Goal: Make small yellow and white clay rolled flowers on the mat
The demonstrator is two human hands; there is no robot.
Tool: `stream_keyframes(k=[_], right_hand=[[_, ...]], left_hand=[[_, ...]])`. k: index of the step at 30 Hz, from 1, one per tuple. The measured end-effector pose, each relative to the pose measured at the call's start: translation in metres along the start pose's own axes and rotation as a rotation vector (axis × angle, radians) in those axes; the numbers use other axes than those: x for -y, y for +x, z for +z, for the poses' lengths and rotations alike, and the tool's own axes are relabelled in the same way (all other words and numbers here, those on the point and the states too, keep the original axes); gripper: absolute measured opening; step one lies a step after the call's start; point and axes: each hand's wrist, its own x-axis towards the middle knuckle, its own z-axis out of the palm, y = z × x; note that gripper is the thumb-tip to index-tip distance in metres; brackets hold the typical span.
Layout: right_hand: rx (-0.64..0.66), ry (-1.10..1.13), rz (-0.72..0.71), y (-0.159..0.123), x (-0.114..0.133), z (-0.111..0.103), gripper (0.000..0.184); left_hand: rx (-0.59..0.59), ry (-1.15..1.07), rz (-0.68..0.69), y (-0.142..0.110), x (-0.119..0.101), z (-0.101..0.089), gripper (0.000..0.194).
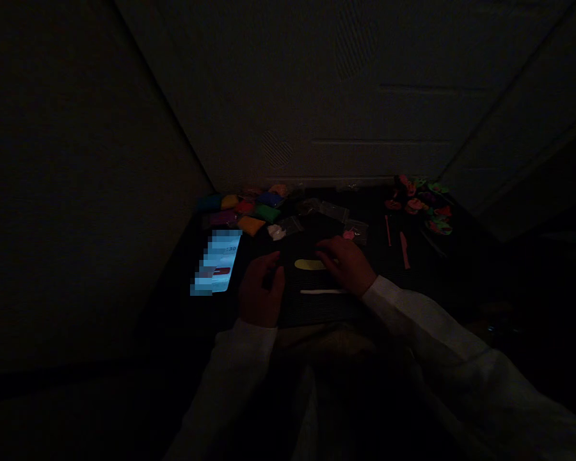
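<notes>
In dim light, a flat yellow strip (309, 264), rounded at its left end, lies on the dark table. My right hand (352, 266) is over its right end, fingers reaching left with a gap between finger and thumb. Whether the fingertips press on the strip is too dark to tell. Left of the strip, my left hand (262, 291) is held half curled, its thumb and fingers apart and nothing visible between them. A thin pale stick (320, 292) lies nearer me, its right end close to my right wrist.
A lit phone (223, 262) lies at left. Behind it are several coloured packets (251, 224) and a white lump (276, 232). Clear bags (335, 211) lie at the back, with a pink piece (349, 234) by one. Pink tools (404, 250) and colourful flower shapes (415, 205) are at right.
</notes>
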Motion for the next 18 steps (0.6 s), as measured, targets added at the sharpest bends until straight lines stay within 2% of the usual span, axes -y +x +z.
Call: stream_keyframes(k=[3,8,12,18], right_hand=[[0.093,-0.095,-0.076,-0.002,0.011,0.002,0.026],[0.167,-0.210,-0.101,-0.005,0.016,0.001,0.028],[0.165,-0.243,-0.074,-0.005,0.018,0.004,0.030],[0.085,-0.187,0.001,-0.007,0.020,0.006,0.029]], left_hand=[[-0.019,-0.049,-0.051,0.001,0.001,-0.001,0.026],[-0.029,-0.070,-0.059,-0.001,0.001,-0.001,0.026],[-0.032,-0.063,-0.047,-0.001,0.000,-0.001,0.026],[-0.049,-0.089,-0.043,0.000,0.000,-0.001,0.026]])
